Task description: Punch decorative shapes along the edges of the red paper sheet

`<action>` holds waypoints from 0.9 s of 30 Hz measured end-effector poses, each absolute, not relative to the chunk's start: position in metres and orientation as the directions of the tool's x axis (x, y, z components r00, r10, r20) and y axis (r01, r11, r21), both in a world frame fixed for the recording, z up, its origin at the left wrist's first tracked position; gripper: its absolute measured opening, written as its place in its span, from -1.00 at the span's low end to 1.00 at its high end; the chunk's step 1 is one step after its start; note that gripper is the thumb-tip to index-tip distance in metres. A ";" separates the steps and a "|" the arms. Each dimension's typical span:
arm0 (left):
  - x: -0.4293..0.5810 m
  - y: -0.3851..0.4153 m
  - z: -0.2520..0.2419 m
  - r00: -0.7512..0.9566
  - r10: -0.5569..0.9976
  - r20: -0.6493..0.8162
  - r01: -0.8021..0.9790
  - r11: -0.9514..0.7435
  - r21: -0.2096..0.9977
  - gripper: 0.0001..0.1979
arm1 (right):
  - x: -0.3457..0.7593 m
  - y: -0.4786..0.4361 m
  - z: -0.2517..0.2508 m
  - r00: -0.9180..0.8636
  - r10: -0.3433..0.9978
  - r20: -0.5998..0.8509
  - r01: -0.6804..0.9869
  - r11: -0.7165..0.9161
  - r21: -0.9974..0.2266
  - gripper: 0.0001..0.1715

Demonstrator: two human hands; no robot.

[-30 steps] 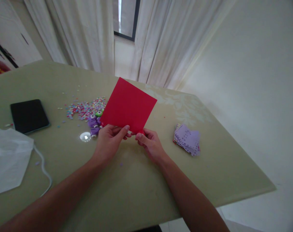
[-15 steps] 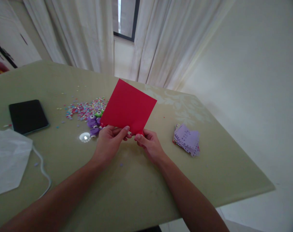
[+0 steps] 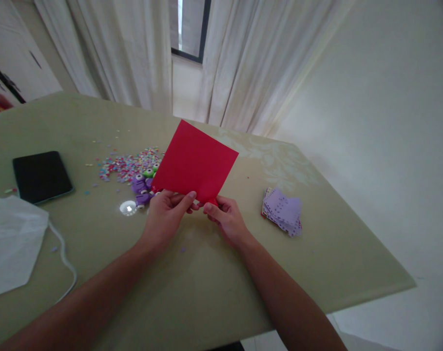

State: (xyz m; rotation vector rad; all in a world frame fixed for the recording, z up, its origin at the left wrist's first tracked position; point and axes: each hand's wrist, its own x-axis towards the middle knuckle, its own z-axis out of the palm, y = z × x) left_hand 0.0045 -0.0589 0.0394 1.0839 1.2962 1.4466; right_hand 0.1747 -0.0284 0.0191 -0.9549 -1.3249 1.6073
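A square sheet of red paper is held up above the table, tilted like a diamond. My left hand pinches its lower edge with thumb on top. My right hand is closed at the sheet's lower corner, around a small red object I cannot make out under the paper. Small purple and green paper punches lie just left of my left hand, partly hidden by the sheet. A heap of tiny coloured paper bits spreads behind them.
A stack of punched lilac paper squares lies to the right. A black tablet and a white bag with a cord are at the left. Small white round object. The table edge runs close on the right; curtains behind.
Almost nothing has changed; the red sheet has shifted very slightly while both hands keep the same grip.
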 end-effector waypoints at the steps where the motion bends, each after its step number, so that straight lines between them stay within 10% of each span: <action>1: 0.005 -0.059 0.040 -0.224 0.973 0.047 -0.057 -0.061 0.996 -0.76 | 0.175 -0.028 0.019 -0.373 0.927 -0.040 -0.133 -0.096 -0.986 -0.47; 12: 0.001 -0.057 0.033 -0.288 0.957 0.042 -0.060 -0.061 0.996 -0.70 | 0.174 -0.026 0.017 -0.364 0.929 -0.061 -0.171 -0.131 -0.976 -0.46; 20: -0.003 -0.054 0.037 -0.289 0.956 0.038 -0.091 -0.067 0.994 -0.69 | 0.204 0.000 0.031 0.054 0.998 -0.012 -0.478 0.015 -0.878 -0.40; 27: -0.003 -0.053 0.037 -0.264 0.964 0.025 -0.073 -0.045 0.996 -0.65 | 0.220 0.005 0.039 0.068 0.992 0.107 -0.361 0.124 -0.924 -0.41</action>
